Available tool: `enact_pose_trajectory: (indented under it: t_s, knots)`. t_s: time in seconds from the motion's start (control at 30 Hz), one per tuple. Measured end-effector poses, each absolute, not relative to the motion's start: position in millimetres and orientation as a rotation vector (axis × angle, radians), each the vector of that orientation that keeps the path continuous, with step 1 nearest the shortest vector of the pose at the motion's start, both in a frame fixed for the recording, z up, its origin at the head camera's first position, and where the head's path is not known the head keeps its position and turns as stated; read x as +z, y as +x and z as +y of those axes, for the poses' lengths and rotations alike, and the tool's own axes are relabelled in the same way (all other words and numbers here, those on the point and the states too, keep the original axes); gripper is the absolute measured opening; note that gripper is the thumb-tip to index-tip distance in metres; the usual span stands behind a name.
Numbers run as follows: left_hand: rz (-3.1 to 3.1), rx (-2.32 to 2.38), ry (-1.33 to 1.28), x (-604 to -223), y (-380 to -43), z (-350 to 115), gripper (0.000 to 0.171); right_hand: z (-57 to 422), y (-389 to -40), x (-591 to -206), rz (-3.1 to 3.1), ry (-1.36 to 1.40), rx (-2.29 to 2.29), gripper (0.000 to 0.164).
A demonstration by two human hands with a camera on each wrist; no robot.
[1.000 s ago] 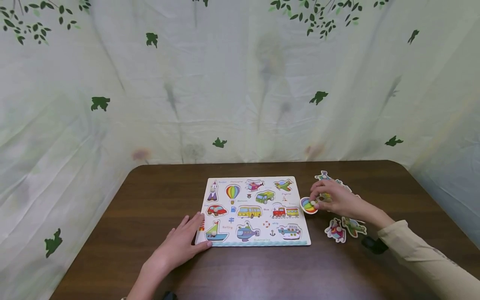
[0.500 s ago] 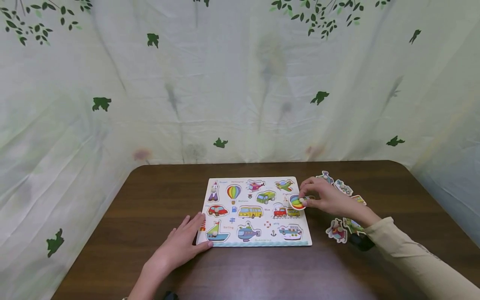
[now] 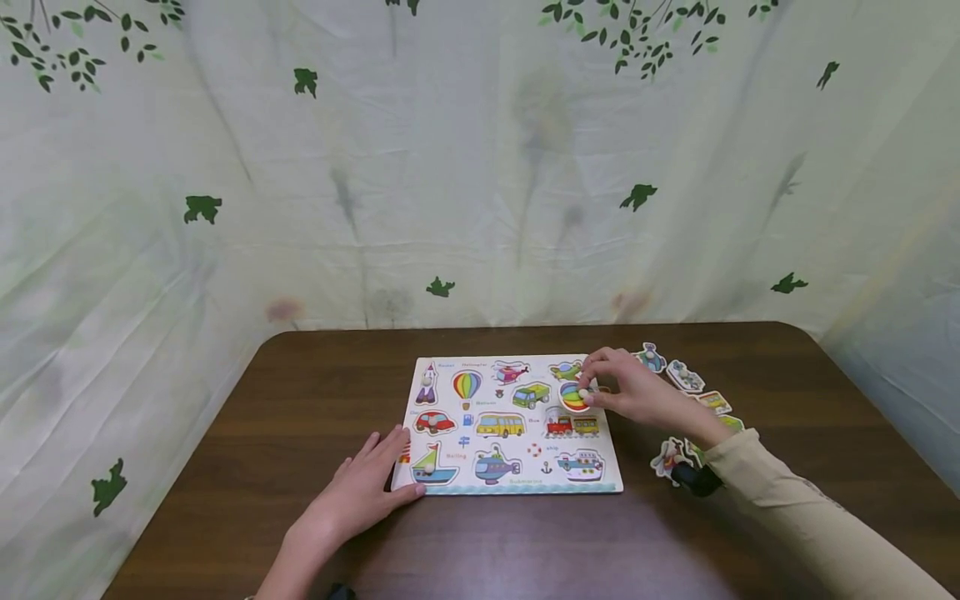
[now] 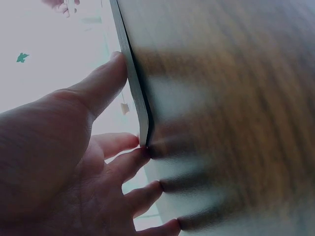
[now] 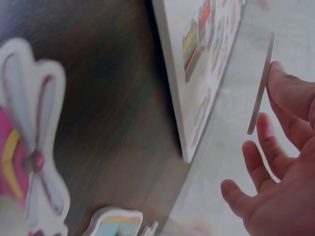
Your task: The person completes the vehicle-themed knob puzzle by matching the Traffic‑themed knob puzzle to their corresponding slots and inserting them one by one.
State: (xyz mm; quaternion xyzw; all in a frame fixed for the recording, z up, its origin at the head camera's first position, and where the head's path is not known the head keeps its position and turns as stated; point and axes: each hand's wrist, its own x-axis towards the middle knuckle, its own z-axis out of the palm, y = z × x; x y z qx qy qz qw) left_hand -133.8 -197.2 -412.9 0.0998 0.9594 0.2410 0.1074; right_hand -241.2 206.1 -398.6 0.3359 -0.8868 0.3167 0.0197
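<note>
A white puzzle board (image 3: 540, 488) printed with vehicles lies mid-table. The left hand (image 3: 356, 483) rests at its front left corner. In the left wrist view its thumb (image 4: 106, 81) lies along the board's edge and the fingers are spread. The right hand (image 3: 637, 387) pinches a round rainbow-striped puzzle piece (image 3: 570, 397), which looks like a balloon, by its small knob. That piece is over the board's right part, below the green plane. In the right wrist view the piece (image 5: 261, 88) appears edge-on, raised off the board, between thumb and index finger.
Several loose puzzle pieces (image 3: 686, 377) lie on the brown table (image 3: 300, 400) right of the board, some partly under the right forearm. A pink piece (image 5: 12, 157) with grey blades is close in the right wrist view. A leaf-printed cloth (image 3: 480, 208) hangs behind the table.
The right hand has carried the rainbow-striped piece leftward, from beside the board's right edge to over its right part. The left hand has kept its place.
</note>
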Motion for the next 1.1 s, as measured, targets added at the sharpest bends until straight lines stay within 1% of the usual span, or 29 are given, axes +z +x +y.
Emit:
enact_pose_trajectory:
  t_s: [0.37, 0.57, 1.1]
  knots:
    - [2.818, 0.697, 0.282, -412.0, -132.7, -196.2, 0.087, 190.1, -247.7, -398.2, -2.776, 1.029, 1.091, 0.013]
    - [2.824, 0.693, 0.283, -412.0, -133.5, -196.5, 0.087, 182.4, -252.4, -397.7, -2.799, 1.002, 1.158, 0.010]
    - [2.827, 0.699, 0.297, -415.4, -134.7, -197.5, 0.087, 162.6, -268.1, -397.2, -2.830, 0.979, 1.133, 0.009]
